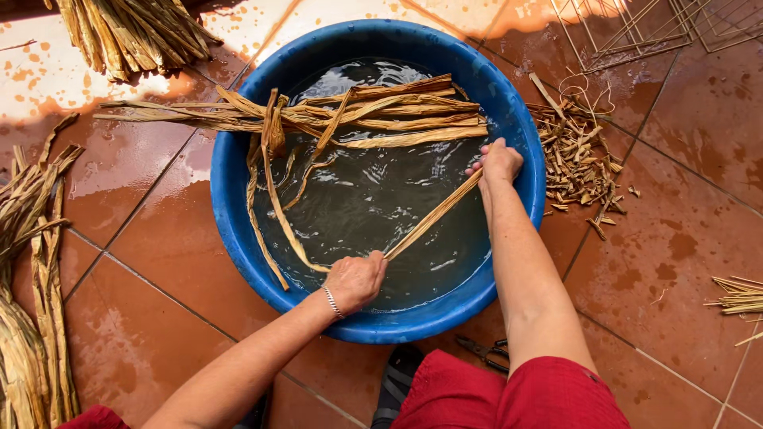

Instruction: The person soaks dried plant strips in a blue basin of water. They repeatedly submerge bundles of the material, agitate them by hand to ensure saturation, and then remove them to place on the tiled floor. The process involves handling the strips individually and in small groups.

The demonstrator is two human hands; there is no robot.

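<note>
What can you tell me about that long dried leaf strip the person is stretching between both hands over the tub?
The long, flat, tan dried-leaf strip looks fibrous and wet. It runs straight and taut on a diagonal over the dark water of the round blue plastic tub. The left hand grips its lower end near the tub's near rim; the right hand holds its upper end by the far right rim. From the left hand a second curved strip trails off toward the bundle of similar leaves lying across the tub.

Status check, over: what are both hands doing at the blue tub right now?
Left hand and right hand each grip one end of a wet leaf strip, stretched over the water in the blue tub. Tied leaf bundle lies across the tub, clear of the strip.
</note>
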